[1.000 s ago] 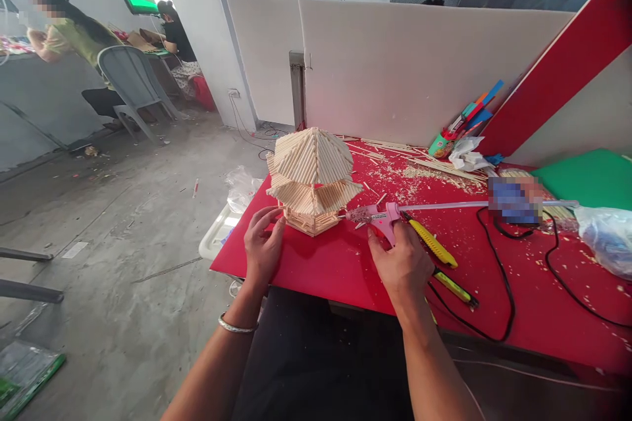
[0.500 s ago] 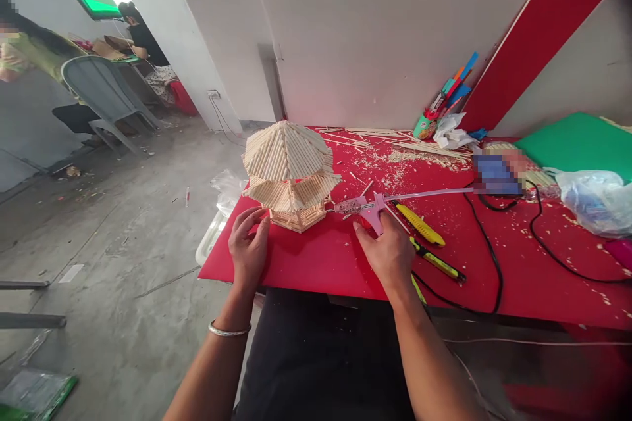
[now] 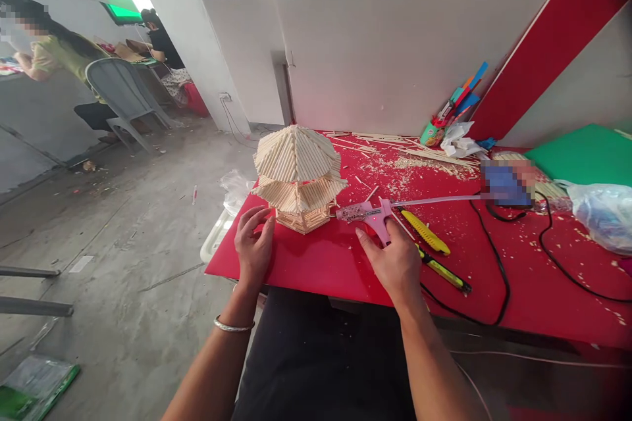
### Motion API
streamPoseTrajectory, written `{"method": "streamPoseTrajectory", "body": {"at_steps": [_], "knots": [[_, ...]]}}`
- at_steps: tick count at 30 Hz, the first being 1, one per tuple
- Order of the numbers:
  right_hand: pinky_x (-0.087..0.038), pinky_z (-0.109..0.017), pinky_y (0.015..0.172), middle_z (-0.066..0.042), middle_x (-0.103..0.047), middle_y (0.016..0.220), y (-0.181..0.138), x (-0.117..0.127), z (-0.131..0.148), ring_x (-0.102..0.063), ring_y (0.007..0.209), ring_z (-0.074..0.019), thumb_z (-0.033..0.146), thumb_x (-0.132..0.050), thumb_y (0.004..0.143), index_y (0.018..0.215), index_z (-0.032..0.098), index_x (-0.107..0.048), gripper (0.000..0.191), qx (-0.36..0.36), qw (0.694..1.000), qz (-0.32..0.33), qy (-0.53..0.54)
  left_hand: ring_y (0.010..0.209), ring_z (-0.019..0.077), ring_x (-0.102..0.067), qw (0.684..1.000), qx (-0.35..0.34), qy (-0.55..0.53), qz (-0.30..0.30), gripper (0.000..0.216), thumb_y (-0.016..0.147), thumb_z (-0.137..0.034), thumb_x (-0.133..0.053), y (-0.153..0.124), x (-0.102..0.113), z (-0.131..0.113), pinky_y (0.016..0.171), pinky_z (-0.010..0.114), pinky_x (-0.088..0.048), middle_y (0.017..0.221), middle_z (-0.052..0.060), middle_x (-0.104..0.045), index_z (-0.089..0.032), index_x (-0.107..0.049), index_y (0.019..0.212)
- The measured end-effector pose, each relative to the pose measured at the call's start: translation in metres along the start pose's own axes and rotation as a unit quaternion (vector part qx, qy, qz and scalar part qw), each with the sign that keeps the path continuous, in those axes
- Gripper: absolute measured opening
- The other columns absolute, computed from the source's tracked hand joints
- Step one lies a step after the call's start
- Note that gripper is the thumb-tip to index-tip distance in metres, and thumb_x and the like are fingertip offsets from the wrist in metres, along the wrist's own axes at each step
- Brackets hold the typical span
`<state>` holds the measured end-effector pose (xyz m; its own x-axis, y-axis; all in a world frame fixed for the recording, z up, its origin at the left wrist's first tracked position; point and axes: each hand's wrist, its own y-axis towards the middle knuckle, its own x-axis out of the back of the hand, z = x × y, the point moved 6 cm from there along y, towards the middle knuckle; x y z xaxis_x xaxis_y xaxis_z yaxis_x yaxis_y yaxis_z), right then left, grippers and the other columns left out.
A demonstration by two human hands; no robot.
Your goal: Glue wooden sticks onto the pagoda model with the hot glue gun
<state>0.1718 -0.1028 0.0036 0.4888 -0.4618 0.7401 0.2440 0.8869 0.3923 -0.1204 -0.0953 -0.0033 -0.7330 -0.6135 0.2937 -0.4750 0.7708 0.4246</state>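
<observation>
A pavilion model built from thin wooden sticks, with two tiered roofs, stands upright on the red tabletop. My left hand is at its left side, fingers curved and thumb apart, with nothing visible in the grasp; whether a fingertip touches the base I cannot tell. A pink hot glue gun is in my right hand, its fingers round the handle and the thumb lifted off it. The gun's nozzle points left, at the right side of the model's base. A long glue stick sticks out from its back.
Right of my right hand lie a yellow utility knife, a second cutter and a black cord. Loose sticks and shavings cover the table's back. A pen cup stands there. Two people sit at the far left.
The camera view has shifted slightly, so the scene sits a little further right and lower. My right thumb has moved off the glue gun's handle. The model stays standing in place.
</observation>
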Motion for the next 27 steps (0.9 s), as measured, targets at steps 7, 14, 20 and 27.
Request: {"method": "streamPoseTrajectory", "body": {"at_steps": [7,14,20,27], "knots": [[-0.037,-0.028,0.057,-0.006,-0.069,0.085,-0.012,0.010,0.031,-0.062,0.073,-0.0185,0.051,-0.056,0.085,0.105,0.016,-0.065,0.042,0.082,0.988,-0.095,-0.090,0.084,0.0160,-0.065,0.999,0.023,-0.032,0.008,0.030,0.081,-0.032,-0.064,-0.001,-0.001,0.001,0.071,0.030,-0.056,0.123,0.010,-0.063,-0.020,-0.070,0.109],[-0.034,-0.028,0.056,-0.005,-0.068,0.085,-0.016,0.012,0.042,-0.059,0.069,-0.0158,0.047,-0.057,0.086,0.101,0.017,-0.065,0.035,0.118,0.974,-0.123,-0.148,0.083,0.0161,-0.066,0.997,0.033,-0.059,0.049,0.032,0.082,-0.032,-0.064,-0.003,-0.007,0.000,0.064,0.028,-0.057,0.125,0.011,-0.062,-0.020,-0.069,0.110],[-0.035,-0.028,0.057,-0.007,-0.068,0.086,-0.014,0.013,0.046,-0.061,0.072,-0.0172,0.047,-0.056,0.086,0.100,0.016,-0.065,0.035,0.117,0.975,-0.103,-0.157,0.085,0.0159,-0.064,0.995,0.019,-0.079,0.059,0.029,0.084,-0.034,-0.063,-0.006,-0.008,0.001,0.063,0.026,-0.057,0.125,0.010,-0.062,-0.021,-0.071,0.109],[-0.037,-0.030,0.059,-0.008,-0.069,0.088,-0.012,0.016,0.044,-0.061,0.074,-0.0195,0.049,-0.055,0.085,0.107,0.017,-0.065,0.039,0.105,0.976,-0.110,-0.154,0.089,0.0174,-0.065,0.994,0.033,-0.079,0.075,0.033,0.080,-0.022,-0.059,-0.008,-0.010,0.000,0.060,0.025,-0.055,0.131,0.011,-0.060,-0.020,-0.071,0.110]]}}
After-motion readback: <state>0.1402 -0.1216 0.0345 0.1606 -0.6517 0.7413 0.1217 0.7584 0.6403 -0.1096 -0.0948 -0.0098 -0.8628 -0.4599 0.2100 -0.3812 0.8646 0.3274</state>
